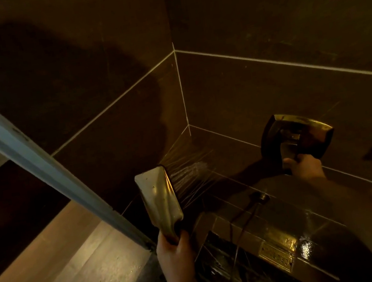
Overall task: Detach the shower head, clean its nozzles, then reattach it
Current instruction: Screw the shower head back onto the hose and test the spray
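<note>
My left hand (175, 254) grips the handle of a shiny metal hand shower head (158, 195), held upright with its back toward me. Thin jets of water (190, 172) spray from its far face toward the tiled corner. My right hand (303, 166) holds the lever of the wall-mounted mixer control (295, 139) on the right wall. A dark hose (244, 223) runs down from a wall outlet (259, 196) below the control; its lower end is lost in the dark.
Dark brown tiled walls (269, 88) meet in a corner straight ahead. The wet shower floor holds a rectangular metal drain (277, 254). A grey door frame (37, 159) slants across the left, with a wooden floor (63, 277) outside it.
</note>
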`<action>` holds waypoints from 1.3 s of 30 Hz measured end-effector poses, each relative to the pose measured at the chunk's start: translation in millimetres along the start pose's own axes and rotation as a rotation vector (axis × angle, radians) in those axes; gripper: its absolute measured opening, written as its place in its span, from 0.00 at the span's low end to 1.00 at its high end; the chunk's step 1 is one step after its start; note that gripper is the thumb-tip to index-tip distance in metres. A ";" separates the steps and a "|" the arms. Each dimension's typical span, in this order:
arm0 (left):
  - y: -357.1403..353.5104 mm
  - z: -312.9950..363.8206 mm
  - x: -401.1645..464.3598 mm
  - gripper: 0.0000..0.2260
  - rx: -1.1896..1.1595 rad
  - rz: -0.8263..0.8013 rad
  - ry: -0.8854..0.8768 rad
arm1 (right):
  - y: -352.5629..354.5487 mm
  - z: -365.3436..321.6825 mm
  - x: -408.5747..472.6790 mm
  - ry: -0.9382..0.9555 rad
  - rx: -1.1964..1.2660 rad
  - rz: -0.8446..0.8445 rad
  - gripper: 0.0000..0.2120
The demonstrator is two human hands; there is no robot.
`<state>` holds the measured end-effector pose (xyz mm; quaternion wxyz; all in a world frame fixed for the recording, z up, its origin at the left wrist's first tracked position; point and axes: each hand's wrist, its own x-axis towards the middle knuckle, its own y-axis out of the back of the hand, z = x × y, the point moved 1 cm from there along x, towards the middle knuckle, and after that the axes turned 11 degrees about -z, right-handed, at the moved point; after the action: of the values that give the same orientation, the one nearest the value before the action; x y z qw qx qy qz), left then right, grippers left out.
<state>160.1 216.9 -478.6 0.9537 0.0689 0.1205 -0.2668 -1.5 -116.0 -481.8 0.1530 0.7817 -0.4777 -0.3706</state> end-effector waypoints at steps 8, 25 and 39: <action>-1.2 -2.5 1.1 0.08 -0.048 -0.028 0.031 | -1.1 8.3 7.6 0.041 -0.041 0.013 0.18; -1.4 8.9 -16.0 0.16 -0.110 -0.254 0.226 | -11.1 2.4 -24.2 -0.010 0.010 -0.056 0.22; -109.6 85.9 -129.2 0.07 -0.032 -0.734 0.046 | -5.2 22.8 -302.3 0.259 0.338 -0.322 0.24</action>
<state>12.0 170.8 -368.9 0.7924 0.0120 0.1627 -0.5877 -96.1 149.3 -369.5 0.0193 0.9029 -0.3789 -0.2020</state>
